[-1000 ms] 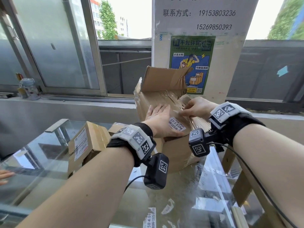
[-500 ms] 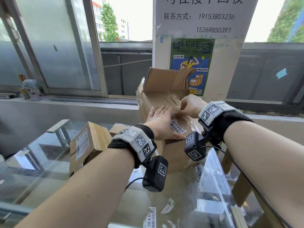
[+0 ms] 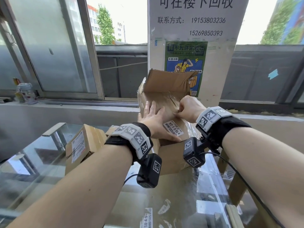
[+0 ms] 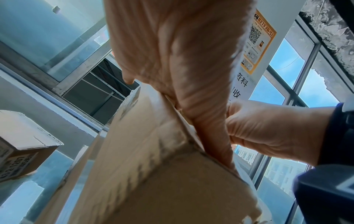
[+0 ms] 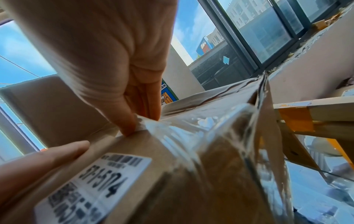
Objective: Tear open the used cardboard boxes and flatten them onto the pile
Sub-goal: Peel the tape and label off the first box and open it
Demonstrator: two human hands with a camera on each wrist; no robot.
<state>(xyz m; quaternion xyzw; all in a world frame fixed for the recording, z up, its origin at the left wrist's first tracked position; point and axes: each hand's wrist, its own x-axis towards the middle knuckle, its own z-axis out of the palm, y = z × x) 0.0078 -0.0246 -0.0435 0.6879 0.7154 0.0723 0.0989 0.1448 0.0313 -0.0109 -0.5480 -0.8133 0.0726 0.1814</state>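
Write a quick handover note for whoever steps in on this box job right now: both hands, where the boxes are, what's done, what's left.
Left hand: flat, fingers straight, pressing on the big cardboard box beside its white label.
Right hand: pinching the clear tape on the box's top face.
The big box stands on the glass table, far flap up, the rest still taped.
A smaller box sits intact to the left.
Done: one flap open.
Left: strip the tape, flatten this box, then the smaller one. No pile is in view.
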